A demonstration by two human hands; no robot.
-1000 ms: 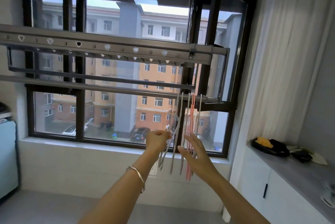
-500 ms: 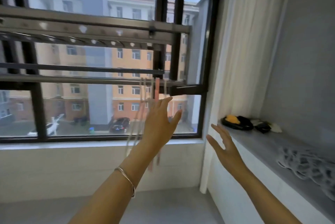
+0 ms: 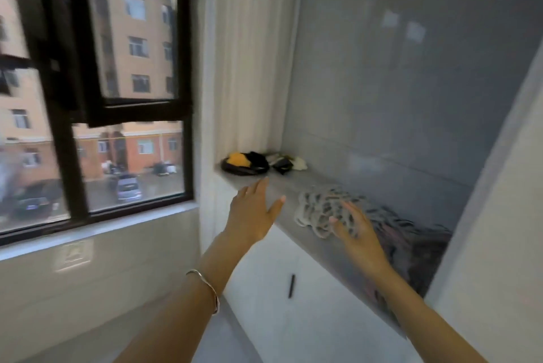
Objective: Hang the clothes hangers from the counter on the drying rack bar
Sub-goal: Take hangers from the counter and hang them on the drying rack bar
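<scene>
Your left hand [image 3: 252,211] is stretched out flat, fingers straight and close together, thumb spread wide, and it holds nothing. It hovers above the front edge of the counter [image 3: 293,183], toward the far end. A thin bracelet [image 3: 205,289] sits on that wrist. Your right hand [image 3: 357,233] is also spread, fingers straight and apart, gripping nothing. It is over the near side of the hangers [image 3: 317,207], its fingertips right at them, but motion blur keeps you from telling whether they touch. The hangers are a pale tangled heap lying on the counter about midway along it, close to the front edge and well apart from your left hand. Just beyond your right hand, a dark heap [image 3: 417,248] fills the near end of the counter against the side panel; what it is made of is too blurred to tell. At the far corner, by the curtain [image 3: 249,54], a dark tray [image 3: 245,170] carries a yellow thing [image 3: 238,159], with a few small dark and pale bits [image 3: 286,164] just beside it along the back edge. Under the counter is a white cabinet [image 3: 264,304] with a short black handle [image 3: 291,286]. The window [image 3: 117,98] takes up the left.
</scene>
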